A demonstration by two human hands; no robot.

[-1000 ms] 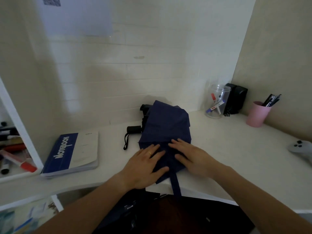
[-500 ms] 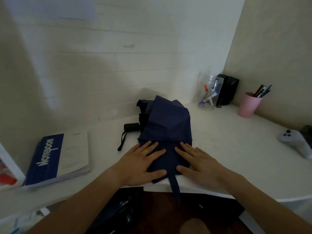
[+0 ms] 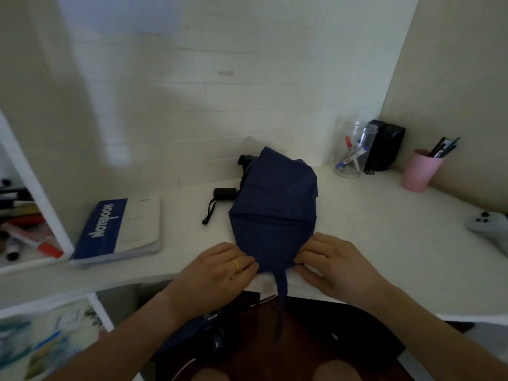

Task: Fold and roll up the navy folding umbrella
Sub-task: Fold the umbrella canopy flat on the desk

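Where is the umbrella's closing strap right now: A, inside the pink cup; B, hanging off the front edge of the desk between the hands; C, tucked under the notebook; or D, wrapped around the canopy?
B: the strap hangs from the navy umbrella over the desk edge, between the left hand and right hand.

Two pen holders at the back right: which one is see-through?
The clear jar, left of the black box, with markers visible through its wall. The pink cup, further right, is opaque.

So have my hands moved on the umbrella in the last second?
Yes. The left hand and right hand slid off the umbrella canopy toward the desk edge, now pinching its near corners.
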